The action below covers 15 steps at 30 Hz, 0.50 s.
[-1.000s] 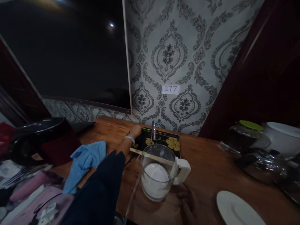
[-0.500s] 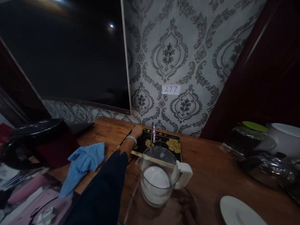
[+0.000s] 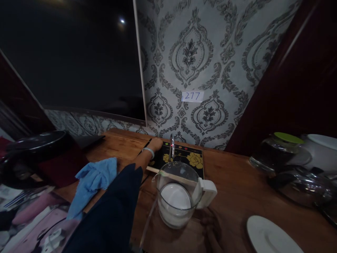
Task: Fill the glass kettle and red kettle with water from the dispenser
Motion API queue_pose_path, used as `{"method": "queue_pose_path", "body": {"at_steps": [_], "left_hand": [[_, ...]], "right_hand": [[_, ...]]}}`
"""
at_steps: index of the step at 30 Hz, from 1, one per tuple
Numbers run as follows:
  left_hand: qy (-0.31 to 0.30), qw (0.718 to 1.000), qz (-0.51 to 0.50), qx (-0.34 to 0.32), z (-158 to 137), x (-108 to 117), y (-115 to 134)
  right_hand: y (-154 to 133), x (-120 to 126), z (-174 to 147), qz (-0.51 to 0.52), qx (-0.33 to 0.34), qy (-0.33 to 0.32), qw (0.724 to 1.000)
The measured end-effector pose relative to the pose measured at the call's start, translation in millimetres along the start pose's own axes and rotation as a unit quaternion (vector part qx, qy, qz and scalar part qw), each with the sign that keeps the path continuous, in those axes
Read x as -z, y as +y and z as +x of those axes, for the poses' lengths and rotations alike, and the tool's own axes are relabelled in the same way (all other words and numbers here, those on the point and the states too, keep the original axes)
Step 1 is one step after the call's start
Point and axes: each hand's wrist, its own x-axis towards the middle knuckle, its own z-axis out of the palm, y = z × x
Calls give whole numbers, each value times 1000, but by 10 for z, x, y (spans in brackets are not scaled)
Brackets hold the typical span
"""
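Observation:
My left hand reaches out to the back left part of a black panel with gold flowers and small coloured marks, which looks like an electric tea stove. The hand looks closed, fingers curled down at the panel, with nothing seen in it; the fingertips are hidden. Beside it a curved metal spout rises, with a small red light near it. Closer to me stands a glass jug with a white handle and something white, perhaps a disc or liquid, in its lower part. I do not see my right hand.
A blue cloth lies left on the wooden table, by a dark red appliance. At right are a white plate, a metal teapot and a green-lidded glass pot. A screen hangs above.
My left hand has shifted slightly to the right over the black panel, towards the coloured marks. The view has tilted a little. The glass jug and the cloth stay in place.

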Motion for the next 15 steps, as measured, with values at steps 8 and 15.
{"method": "queue_pose_path", "body": {"at_steps": [8,15], "left_hand": [[9,1000,5,21,-92,80,41],[98,994,-13,49,-642,300,44]], "right_hand": [[-225,-175,-42,125,-92,95,983],[-357,-244,-52,234,-130,84,960]]}}
